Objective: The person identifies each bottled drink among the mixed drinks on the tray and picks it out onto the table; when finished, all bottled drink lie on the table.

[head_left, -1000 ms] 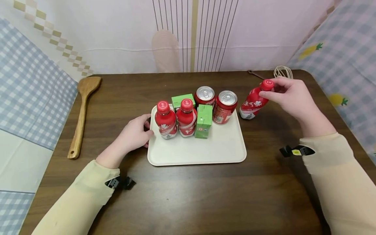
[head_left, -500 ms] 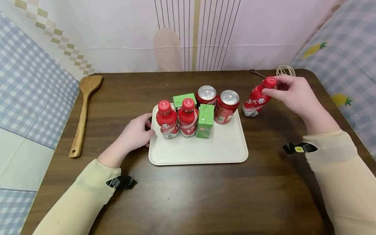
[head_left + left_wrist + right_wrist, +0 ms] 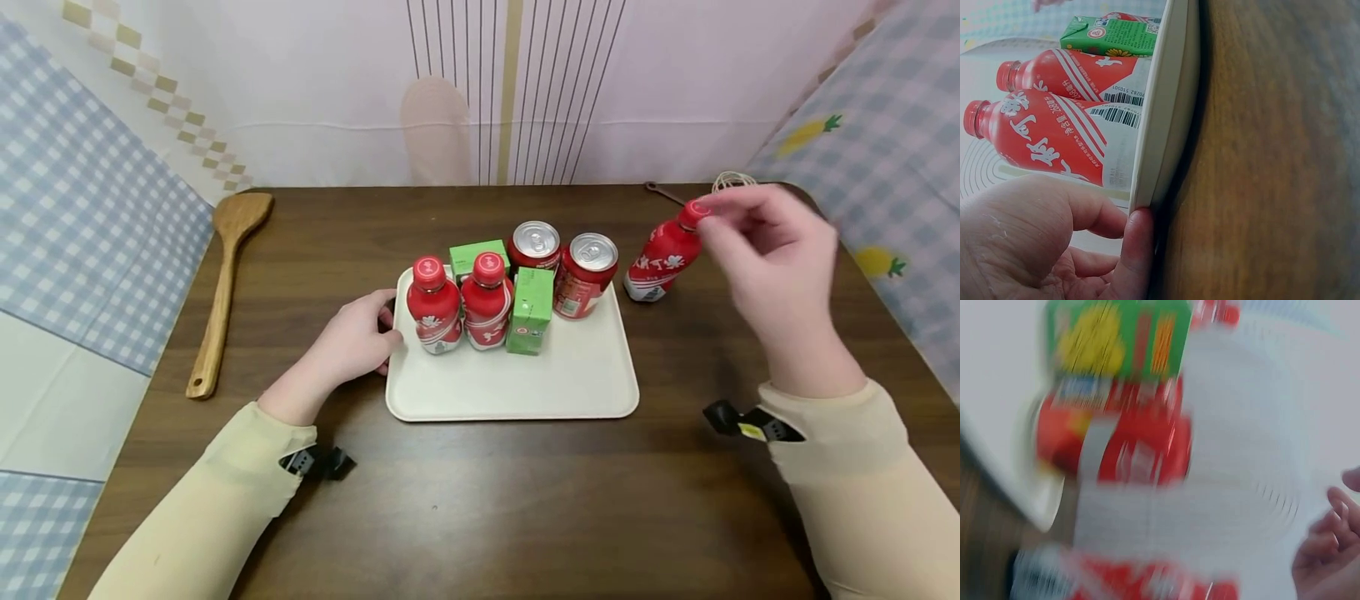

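My left hand (image 3: 358, 337) holds the left edge of a cream tray (image 3: 517, 396); in the left wrist view, a fingertip presses the tray's rim (image 3: 1159, 125). On the tray stand two red-capped bottles, the left bottle (image 3: 435, 308) and the middle bottle (image 3: 487, 304), a green drink carton (image 3: 530, 312), another carton (image 3: 476, 252) behind, and two red soda cans, front can (image 3: 585, 279) and rear can (image 3: 536, 243). A third red bottle (image 3: 663, 258) stands on the table right of the tray. My right hand (image 3: 787, 267) is beside its cap, fingers apart and blurred; the right wrist view shows them holding nothing.
A wooden spatula (image 3: 225, 292) lies at the table's left. At the back right are a coiled pale cord or whisk-like loop (image 3: 733, 180) and a dark thin handle (image 3: 663, 192). Patterned cloths (image 3: 337, 100) hang around the table's back and sides.
The right hand has let go of the third bottle's cap and shifted right and toward me, while the bottle stays upright on the table. The left hand stays on the tray; the view shifts slightly.
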A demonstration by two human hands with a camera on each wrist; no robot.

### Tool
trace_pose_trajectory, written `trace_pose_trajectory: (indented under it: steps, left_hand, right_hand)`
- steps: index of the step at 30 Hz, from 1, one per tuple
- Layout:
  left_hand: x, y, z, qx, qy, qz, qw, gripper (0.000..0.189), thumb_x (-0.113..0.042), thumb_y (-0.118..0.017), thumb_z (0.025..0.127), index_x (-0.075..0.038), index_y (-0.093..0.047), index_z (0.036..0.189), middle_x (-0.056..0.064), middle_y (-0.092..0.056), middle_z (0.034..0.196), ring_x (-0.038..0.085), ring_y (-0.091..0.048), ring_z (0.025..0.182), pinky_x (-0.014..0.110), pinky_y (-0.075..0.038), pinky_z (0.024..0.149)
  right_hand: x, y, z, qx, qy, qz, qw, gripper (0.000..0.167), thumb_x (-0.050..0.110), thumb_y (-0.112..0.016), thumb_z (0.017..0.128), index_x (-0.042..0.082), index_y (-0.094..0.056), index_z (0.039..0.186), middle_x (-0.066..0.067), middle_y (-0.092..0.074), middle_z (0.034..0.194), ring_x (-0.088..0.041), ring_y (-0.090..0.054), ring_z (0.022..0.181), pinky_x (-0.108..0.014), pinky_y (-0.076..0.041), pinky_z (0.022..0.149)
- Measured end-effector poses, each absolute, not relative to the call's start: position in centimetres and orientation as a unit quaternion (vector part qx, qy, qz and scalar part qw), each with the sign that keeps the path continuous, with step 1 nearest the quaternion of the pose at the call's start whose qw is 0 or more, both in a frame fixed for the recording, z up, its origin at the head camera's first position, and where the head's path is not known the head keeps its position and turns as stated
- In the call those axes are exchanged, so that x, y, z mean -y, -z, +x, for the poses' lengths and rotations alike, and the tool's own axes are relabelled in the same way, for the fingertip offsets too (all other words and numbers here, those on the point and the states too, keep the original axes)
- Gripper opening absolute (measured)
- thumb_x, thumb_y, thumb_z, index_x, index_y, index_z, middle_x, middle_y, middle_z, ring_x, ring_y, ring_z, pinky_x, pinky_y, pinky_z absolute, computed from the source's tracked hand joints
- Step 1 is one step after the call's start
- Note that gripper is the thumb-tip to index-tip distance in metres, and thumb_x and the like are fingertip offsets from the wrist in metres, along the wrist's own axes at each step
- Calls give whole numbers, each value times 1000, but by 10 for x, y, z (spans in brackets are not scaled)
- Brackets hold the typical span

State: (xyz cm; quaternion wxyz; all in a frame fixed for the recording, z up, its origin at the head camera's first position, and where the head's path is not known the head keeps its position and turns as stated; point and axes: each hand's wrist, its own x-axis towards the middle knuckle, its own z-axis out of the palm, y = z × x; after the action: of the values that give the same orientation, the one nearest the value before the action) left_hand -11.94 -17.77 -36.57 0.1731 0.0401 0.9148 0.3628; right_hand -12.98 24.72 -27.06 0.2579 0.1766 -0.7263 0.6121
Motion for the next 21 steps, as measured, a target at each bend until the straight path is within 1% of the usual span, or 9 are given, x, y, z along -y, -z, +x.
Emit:
trace_pose_trajectory:
  steps: [2,4,6,9,11,15,21]
  left_hand:
    - [178,367,-119,-914,-363,38,174,64,-9,-58,95,-3,-38,155,18,-58,110,24,-67,62,32,-61,54]
    - [178,368,-120,-914,-364,35,176,64,-9,-58,95,-4,-38,155,17,-58,110,24,-67,62,32,-61,55]
    - [178,369,-120,-913,-366,34,177,64,-10,-58,95,-4,-37,156,17,-58,110,24,-67,63,32,-61,55]
    - [178,370,-121,-912,-369,35,178,65,-10,-58,95,-4,-37,156,17,-58,110,25,-67,64,32,-61,55]
    - [177,370,-122,-911,-370,36,179,65,-10,-58,95,-4,-36,156,17,-57,109,25,-67,64,32,-61,55]
    - [177,369,-122,-911,-368,34,181,65,-10,-58,96,-4,-36,156,17,-57,109,25,-67,63,31,-61,54]
    - [177,368,-122,-912,-369,34,174,64,-10,-58,96,-4,-37,156,17,-58,108,25,-67,62,32,-61,54]
  right_hand:
    - [-226,265,-121,745,-593,219,213,20,-12,-70,85,-16,-71,105,-1,-70,82,-12,-58,69,-17,-47,62]
    - [-206,261,-117,790,-536,253,155,26,-10,-72,86,-7,-72,112,1,-68,87,-11,-60,76,-17,-50,65]
    - [-188,259,-117,828,-476,280,101,33,-5,-75,87,2,-72,119,1,-66,91,-11,-60,80,-18,-51,66]
    - [-164,260,-123,849,-431,304,34,40,4,-78,88,9,-69,126,-5,-64,97,-15,-58,81,-23,-50,63]
    - [-150,262,-128,860,-410,304,10,40,10,-79,89,11,-68,128,-6,-63,98,-16,-57,80,-25,-49,63]
    - [-127,266,-135,878,-385,284,-9,39,19,-80,89,12,-69,125,-5,-62,96,-17,-57,80,-29,-50,67]
    - [-107,271,-140,894,-374,243,-36,35,24,-83,86,13,-70,117,-4,-62,91,-21,-57,80,-33,-49,70]
